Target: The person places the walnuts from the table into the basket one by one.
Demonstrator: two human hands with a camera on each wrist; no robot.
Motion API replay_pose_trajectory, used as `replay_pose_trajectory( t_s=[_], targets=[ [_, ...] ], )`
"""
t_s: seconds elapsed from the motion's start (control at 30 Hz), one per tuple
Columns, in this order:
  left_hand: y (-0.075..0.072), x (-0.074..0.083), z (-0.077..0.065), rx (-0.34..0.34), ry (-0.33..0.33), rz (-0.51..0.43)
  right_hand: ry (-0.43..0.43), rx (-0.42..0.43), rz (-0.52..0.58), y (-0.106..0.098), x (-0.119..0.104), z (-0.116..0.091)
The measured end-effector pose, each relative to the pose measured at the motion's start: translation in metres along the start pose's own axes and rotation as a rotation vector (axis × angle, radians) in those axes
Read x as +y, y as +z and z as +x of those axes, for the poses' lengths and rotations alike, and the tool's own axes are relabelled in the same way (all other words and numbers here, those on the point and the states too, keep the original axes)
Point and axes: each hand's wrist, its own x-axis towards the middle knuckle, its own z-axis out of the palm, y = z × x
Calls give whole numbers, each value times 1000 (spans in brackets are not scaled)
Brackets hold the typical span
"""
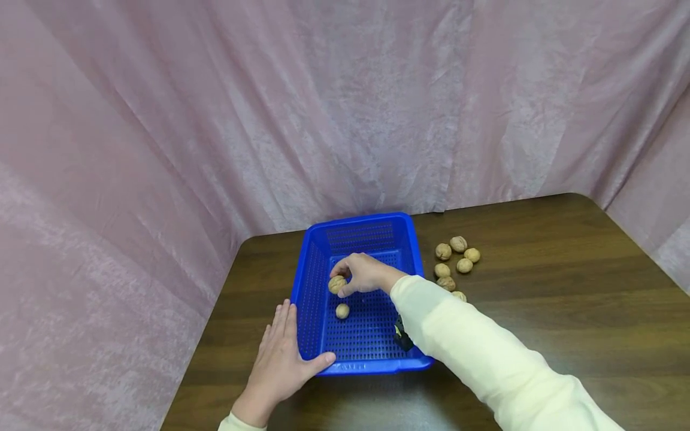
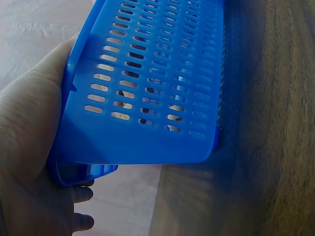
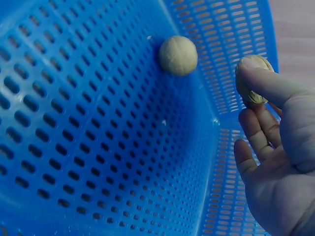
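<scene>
Inside a blue perforated plastic basket (image 1: 372, 366), my right hand (image 1: 363, 275) pinches a walnut (image 1: 337, 284) between thumb and fingers. The right wrist view shows this walnut (image 3: 253, 81) held above the basket floor, near a side wall. A second, smooth pale walnut (image 1: 342, 311) lies on the floor of the basket. My left hand (image 1: 280, 356) rests at the basket's near left corner, fingers straight along the left side and thumb on the front rim. In the left wrist view the palm lies against the basket's rim (image 2: 74, 64).
Several walnuts (image 1: 458, 243) lie on the brown wooden table (image 1: 566, 287) to the right of the basket, some partly hidden by the right sleeve (image 1: 485, 353). A pink curtain (image 1: 377, 108) hangs behind the table and along its left side.
</scene>
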Motion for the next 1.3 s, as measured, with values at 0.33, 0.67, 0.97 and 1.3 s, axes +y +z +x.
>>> replay_pose_trajectory(
  t_s=[0.33,0.67,0.97,1.3],
  targets=[
    [1,0,0,9,3,4,37,-32,-79,3,3,0],
    [0,0,0,5,0,-8,84,-42,-158,3,3,2],
    [0,0,0,1,-3,-14,70,48,-42,-6,4,0],
    [-3,2,0,-17,-14,-20,3,246,441,-58,-26,-33]
  ],
)
